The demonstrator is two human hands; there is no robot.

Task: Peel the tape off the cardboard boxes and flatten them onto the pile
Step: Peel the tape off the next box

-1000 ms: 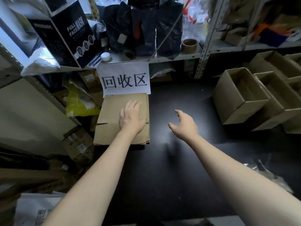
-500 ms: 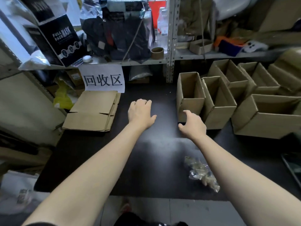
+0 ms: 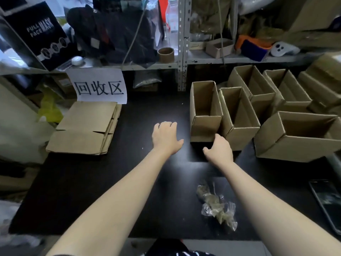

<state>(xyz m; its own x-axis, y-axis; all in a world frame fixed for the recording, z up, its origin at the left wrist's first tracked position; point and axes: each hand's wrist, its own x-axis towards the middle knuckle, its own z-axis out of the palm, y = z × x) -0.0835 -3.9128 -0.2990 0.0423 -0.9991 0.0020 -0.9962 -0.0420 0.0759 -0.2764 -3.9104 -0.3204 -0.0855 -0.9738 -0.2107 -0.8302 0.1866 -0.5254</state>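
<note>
A pile of flattened cardboard (image 3: pixel 83 126) lies at the left of the black table (image 3: pixel 110 182), under a white paper sign. Several open cardboard boxes stand at the right; the nearest one (image 3: pixel 204 111) is tall and narrow. My left hand (image 3: pixel 166 138) hovers over the table just left of that box, fingers relaxed, holding nothing. My right hand (image 3: pixel 218 150) is at the box's lower front corner, its fingers touching the cardboard; no grip is visible. Another box (image 3: pixel 239 119) stands against the first one's right side.
A crumpled wad of clear peeled tape (image 3: pixel 217 206) lies on the table near my right forearm. A larger open box (image 3: pixel 299 137) sits at the far right. A dark phone-like slab (image 3: pixel 326 200) lies at the right edge. Cluttered metal shelves rise behind.
My view swung right from the flat pile to the open boxes. My left hand left the pile and moved toward the nearest box; my right hand reached its front corner.
</note>
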